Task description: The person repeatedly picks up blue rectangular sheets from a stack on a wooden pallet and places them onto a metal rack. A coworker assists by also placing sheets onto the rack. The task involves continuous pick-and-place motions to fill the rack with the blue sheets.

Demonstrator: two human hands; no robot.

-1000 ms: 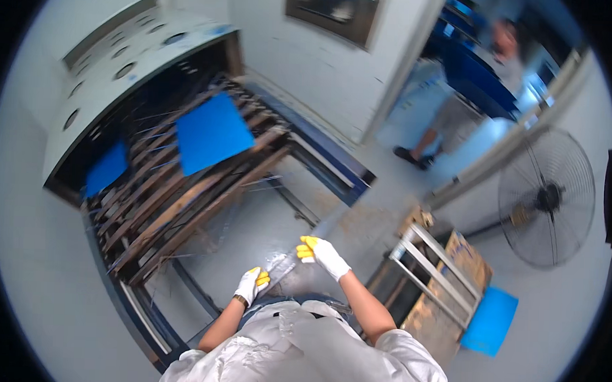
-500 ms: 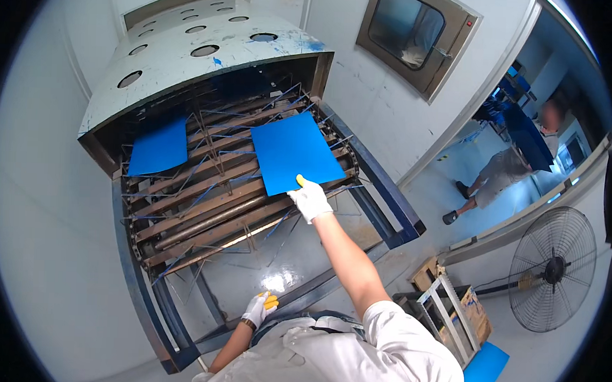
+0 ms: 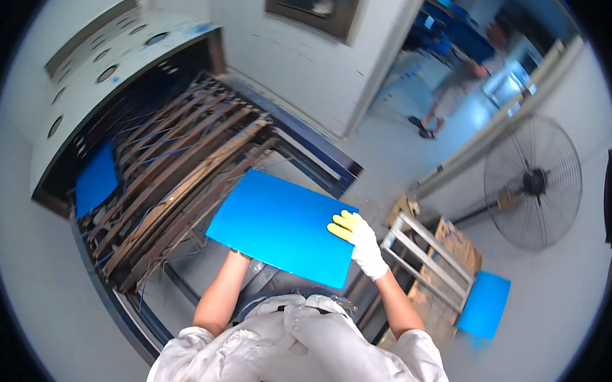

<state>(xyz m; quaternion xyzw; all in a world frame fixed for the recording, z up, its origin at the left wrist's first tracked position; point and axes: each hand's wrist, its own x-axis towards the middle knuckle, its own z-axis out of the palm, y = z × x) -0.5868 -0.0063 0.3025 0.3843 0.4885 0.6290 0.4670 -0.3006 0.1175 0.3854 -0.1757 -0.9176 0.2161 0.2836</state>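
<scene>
A flat blue sheet [image 3: 284, 224] lies in front of my body, tilted, over the near end of the slatted conveyor. My right hand [image 3: 361, 243], in a white glove with yellow fingertips, grips its right edge; the fingers lie on top and the thumb is hidden. Of my left arm, the wrist [image 3: 240, 254] disappears beneath the sheet's lower left edge, so the left fingers cannot be seen. Another blue sheet [image 3: 97, 179] rests on the conveyor slats [image 3: 179, 143] at the left, by the mouth of the white oven-like housing [image 3: 132, 50].
A large standing fan [image 3: 533, 180] is at the right. Below it, a pale frame [image 3: 428, 262] leans by a wooden board, with a blue panel [image 3: 484, 305] beside them. A dark blue rail [image 3: 308, 137] edges the conveyor. Beyond the doorway, a blurred person [image 3: 451, 95] carries a dark panel.
The blue sheet has come off the conveyor slats toward my body with my right hand. My left hand has moved from low by my body to beneath it. The view has turned right.
</scene>
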